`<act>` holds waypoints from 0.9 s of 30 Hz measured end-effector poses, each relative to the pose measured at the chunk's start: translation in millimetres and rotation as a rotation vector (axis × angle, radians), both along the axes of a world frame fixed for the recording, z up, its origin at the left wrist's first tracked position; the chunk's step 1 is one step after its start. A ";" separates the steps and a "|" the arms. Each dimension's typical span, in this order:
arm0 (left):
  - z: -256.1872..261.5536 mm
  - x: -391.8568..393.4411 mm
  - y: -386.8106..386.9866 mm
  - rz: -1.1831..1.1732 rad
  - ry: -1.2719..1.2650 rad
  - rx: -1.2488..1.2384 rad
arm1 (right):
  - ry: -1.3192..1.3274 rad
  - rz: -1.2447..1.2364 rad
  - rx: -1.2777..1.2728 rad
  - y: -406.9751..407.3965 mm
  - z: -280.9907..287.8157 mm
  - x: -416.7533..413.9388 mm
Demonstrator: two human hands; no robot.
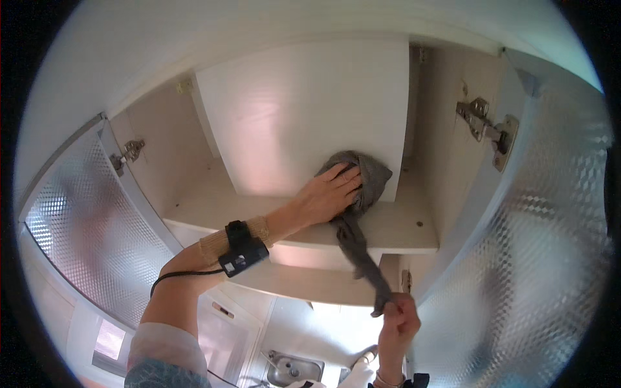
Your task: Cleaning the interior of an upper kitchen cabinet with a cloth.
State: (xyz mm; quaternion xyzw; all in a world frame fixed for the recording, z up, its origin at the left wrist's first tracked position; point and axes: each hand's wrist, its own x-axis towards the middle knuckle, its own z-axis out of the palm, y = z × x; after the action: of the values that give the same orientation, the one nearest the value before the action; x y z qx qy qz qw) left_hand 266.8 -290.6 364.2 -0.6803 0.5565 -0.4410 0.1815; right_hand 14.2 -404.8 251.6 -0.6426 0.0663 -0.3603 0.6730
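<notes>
My left hand [335, 194] presses the bunched part of a grey cloth [373, 179] against the lower part of a white panel [310, 106] inside an open wall cabinet. Its fingers are spread over the bundle. From there the cloth hangs down as a twisted strip past the cabinet shelf [407, 233]. My right hand [400, 317], lower down and to the right, pinches the strip's bottom end. A black device [244, 254] with a cable is strapped over a tan sleeve on my left forearm.
Open doors with patterned glass flank the cabinet, the left door [97, 218] and the right door [529, 252]. A metal hinge [487, 126] juts out at the right. Far below are a steel sink [296, 371] and a light countertop [310, 330].
</notes>
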 end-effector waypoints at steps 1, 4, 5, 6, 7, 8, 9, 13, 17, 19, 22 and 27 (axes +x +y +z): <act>4.4 4.0 -4.6 0.036 0.018 0.021 | 0.006 0.007 -0.051 2.6 4.0 1.2; 47.9 2.9 -30.4 0.012 -0.047 -0.009 | -0.099 0.055 -0.190 5.1 1.2 15.9; 70.1 1.2 -45.7 -0.014 -0.079 -0.085 | -0.096 0.051 -0.186 2.7 8.6 19.6; 96.6 -2.2 -52.6 -0.020 -0.118 -0.155 | -0.090 0.060 -0.184 4.5 18.5 23.3; 120.9 0.5 -63.9 -0.047 -0.151 -0.231 | -0.078 0.063 -0.182 6.7 27.5 28.9; 142.5 3.1 -60.6 -0.054 -0.196 -0.304 | -0.088 0.095 -0.173 15.3 39.1 36.2; 152.6 8.0 -58.1 -0.045 -0.195 -0.300 | -0.132 0.128 -0.024 18.8 49.3 42.8; 157.8 20.1 -32.9 -0.027 -0.233 -0.291 | -0.215 0.119 0.004 17.5 43.6 56.8; 130.1 48.8 74.2 0.259 -0.200 -0.566 | -0.173 0.139 -0.119 14.0 40.9 53.7; 94.8 62.9 132.6 0.260 -0.142 -0.807 | -0.184 0.169 -0.098 18.9 39.6 55.5; 44.0 88.9 183.7 -0.211 0.495 -1.312 | -0.158 0.322 -0.110 41.5 48.4 61.8; 46.1 69.4 143.9 -0.707 1.070 -2.086 | -0.259 0.411 -0.247 58.7 42.5 60.1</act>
State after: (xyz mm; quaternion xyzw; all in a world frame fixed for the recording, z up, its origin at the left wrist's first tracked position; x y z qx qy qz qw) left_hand 336.2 -146.8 410.3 -0.4067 0.0950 -0.3654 -0.8319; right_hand 74.3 -346.1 294.1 -0.6684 -0.1969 -0.3008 0.6512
